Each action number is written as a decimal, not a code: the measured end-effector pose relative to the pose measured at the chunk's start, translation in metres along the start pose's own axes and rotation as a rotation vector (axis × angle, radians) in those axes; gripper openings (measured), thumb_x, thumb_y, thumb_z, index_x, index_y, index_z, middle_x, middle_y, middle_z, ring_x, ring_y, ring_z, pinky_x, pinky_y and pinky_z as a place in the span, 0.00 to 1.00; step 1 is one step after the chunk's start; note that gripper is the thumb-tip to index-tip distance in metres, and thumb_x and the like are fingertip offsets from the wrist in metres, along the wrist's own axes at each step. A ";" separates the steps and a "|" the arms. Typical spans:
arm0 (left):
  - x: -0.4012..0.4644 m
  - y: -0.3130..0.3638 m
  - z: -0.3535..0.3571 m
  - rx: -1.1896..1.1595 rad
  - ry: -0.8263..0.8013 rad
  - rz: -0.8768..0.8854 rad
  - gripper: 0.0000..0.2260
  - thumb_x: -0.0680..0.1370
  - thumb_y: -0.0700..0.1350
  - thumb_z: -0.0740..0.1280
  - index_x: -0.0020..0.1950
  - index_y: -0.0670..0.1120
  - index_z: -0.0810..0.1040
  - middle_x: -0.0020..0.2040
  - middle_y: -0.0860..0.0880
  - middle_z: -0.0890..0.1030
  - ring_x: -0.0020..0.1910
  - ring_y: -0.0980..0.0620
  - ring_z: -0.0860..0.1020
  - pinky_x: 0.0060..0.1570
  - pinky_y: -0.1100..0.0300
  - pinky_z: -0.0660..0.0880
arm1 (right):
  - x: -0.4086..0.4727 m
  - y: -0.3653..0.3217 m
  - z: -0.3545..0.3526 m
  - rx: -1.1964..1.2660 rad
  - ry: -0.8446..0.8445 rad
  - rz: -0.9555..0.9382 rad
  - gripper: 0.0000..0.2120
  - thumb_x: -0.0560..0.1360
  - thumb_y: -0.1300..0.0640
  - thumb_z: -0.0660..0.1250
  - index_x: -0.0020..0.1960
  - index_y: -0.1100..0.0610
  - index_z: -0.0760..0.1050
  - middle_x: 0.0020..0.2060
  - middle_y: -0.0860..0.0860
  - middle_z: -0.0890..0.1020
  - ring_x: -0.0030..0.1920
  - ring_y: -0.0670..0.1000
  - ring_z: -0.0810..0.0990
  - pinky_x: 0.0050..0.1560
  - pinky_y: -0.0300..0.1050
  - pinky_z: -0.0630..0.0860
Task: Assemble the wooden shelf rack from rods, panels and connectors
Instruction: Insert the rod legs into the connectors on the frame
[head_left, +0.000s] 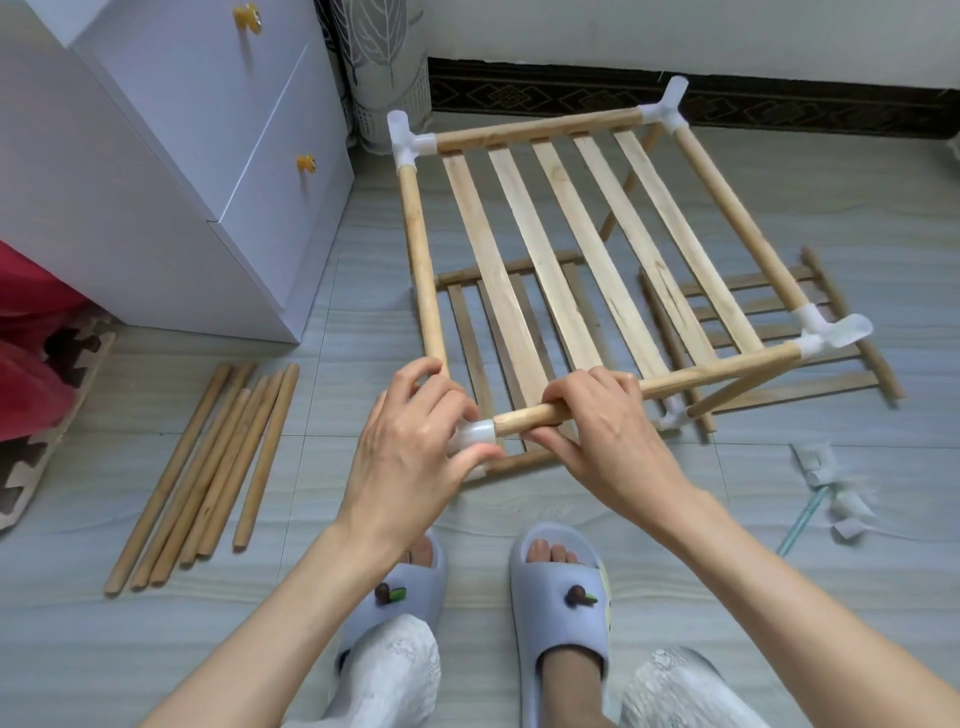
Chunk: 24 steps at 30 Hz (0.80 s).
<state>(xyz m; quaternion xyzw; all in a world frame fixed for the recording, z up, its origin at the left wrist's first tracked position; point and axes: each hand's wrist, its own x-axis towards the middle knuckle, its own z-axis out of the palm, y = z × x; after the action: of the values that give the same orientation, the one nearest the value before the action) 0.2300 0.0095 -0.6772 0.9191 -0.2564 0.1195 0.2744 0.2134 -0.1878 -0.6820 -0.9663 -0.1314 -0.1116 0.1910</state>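
- Wooden slats and round rods make up the shelf panel (597, 249) I hold tilted above the floor, filling the centre and upper right of the frame.
- My left hand (410, 447) is curled round the white plastic connector (474, 436) at the panel's near left corner, fingers and thumb gripping it.
- My right hand (597, 431) is wrapped round the front rod (524, 420), just beside that connector; the rod's end meets the connector's socket.
- Three more white connectors sit on the other corners, at upper centre (408, 137), upper right (667, 111) and right of centre (826, 332).
- Loose rods (208, 473) lie together on the grey floor at lower left.
- Two more slatted panels (769, 332) lie flat on the floor under the raised one.
- Spare connectors (831, 488) lie scattered at the right edge.
- White cabinet (182, 156) stands at upper left.
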 end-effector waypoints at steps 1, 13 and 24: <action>-0.001 -0.001 -0.001 -0.018 -0.001 -0.025 0.15 0.69 0.57 0.66 0.41 0.44 0.76 0.43 0.51 0.78 0.61 0.48 0.70 0.50 0.52 0.75 | 0.001 -0.002 0.002 0.026 0.006 0.008 0.12 0.70 0.47 0.66 0.44 0.56 0.71 0.37 0.48 0.75 0.40 0.47 0.69 0.45 0.41 0.58; 0.002 -0.005 -0.007 0.029 0.022 -0.104 0.15 0.71 0.59 0.62 0.43 0.47 0.73 0.45 0.55 0.79 0.40 0.50 0.77 0.24 0.56 0.72 | 0.000 -0.018 0.012 0.122 0.084 0.090 0.10 0.72 0.47 0.61 0.44 0.54 0.69 0.36 0.46 0.74 0.39 0.46 0.69 0.45 0.41 0.56; -0.005 -0.016 -0.005 -0.614 0.016 -0.372 0.29 0.66 0.51 0.73 0.63 0.58 0.64 0.65 0.58 0.67 0.52 0.64 0.75 0.50 0.74 0.71 | 0.006 -0.026 0.002 -0.133 0.086 0.030 0.18 0.72 0.43 0.60 0.39 0.58 0.73 0.42 0.54 0.76 0.48 0.54 0.69 0.44 0.49 0.71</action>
<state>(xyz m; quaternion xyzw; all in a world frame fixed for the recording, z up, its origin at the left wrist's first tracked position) 0.2333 0.0259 -0.6817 0.8237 -0.1065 -0.0078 0.5568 0.2120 -0.1622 -0.6731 -0.9731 -0.1009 -0.1585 0.1335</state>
